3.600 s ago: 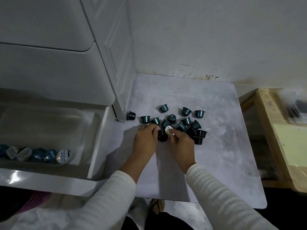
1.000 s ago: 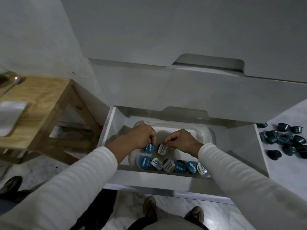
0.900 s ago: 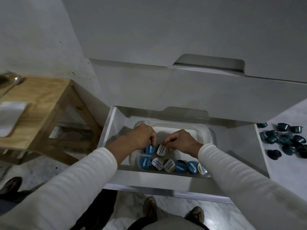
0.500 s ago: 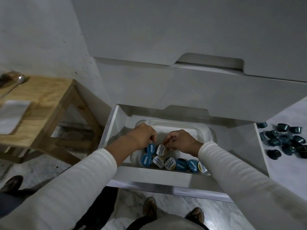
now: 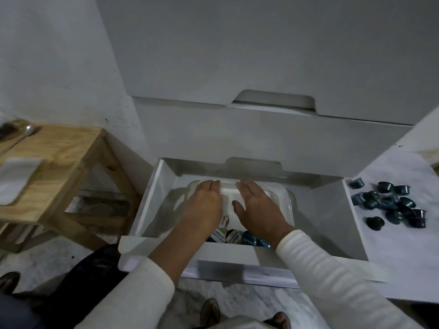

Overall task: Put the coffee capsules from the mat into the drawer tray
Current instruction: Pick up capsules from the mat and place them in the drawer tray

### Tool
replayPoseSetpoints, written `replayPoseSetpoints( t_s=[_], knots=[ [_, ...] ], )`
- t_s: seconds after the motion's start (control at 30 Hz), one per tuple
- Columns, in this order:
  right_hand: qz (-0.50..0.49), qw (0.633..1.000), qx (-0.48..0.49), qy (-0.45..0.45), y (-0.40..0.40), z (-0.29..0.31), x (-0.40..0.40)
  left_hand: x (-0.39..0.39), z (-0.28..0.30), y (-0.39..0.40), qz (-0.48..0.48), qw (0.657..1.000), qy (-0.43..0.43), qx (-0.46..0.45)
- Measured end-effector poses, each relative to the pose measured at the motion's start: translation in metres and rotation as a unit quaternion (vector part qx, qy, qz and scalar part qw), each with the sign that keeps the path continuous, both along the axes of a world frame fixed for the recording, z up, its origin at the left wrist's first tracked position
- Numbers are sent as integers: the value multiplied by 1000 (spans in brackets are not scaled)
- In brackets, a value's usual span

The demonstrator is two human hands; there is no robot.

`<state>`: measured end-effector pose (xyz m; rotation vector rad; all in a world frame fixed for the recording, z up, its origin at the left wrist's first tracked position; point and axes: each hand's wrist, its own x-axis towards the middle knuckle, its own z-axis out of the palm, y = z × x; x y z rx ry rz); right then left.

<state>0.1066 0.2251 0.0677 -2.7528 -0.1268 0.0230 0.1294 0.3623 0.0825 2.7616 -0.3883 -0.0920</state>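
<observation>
Hands hover flat over the drawer tray [image 5: 283,198]: left hand [image 5: 205,205] and right hand [image 5: 257,206], each grip loose, fingers straight, holding nothing. Some coffee capsules [image 5: 234,236] lie at the tray's near end; many more [image 5: 389,204] wait on the mat [image 5: 392,245]. A careless sweep of either wrist could topple the stored row.

two hands [image 5: 205,205], one tray [image 5: 286,205], roughly fifteen capsules on mat [image 5: 389,205], one spoon [image 5: 22,136]
</observation>
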Motion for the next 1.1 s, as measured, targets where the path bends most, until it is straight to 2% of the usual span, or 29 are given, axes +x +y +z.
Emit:
replayPoseSetpoints(
  t_s=[0.13, 0.23, 0.33, 0.43, 0.6, 0.73, 0.97, 1.1],
  knots=[
    [-31, 997, -23, -63, -7, 4, -16, -19, 4, -20, 33, 998, -49, -27],
    [-63, 992, -43, -102, -19, 11, -28, -27, 8, -38, 29, 997, -50, -52],
    [-99, 983, -60, -144, -37, 18, -41, -35, 12, -61, 15, 994, -49, -93],
    [-131, 978, -48, -153, -65, 24, -53, -45, 16, -92, -8, 991, -87, -101],
    [-162, 968, -29, -187, -134, 22, -78, -64, 20, -154, -62, 987, -78, -127],
    [-166, 968, -29, -188, -201, 16, -98, -80, 13, -221, -79, 975, -172, -118],
    [-166, 973, -8, -161, -318, -13, -125, -114, -13, -331, -96, 979, -107, -144],
    [-161, 981, -2, -111, -368, -44, -136, -127, -32, -371, -68, 989, -27, -131]
  ],
)
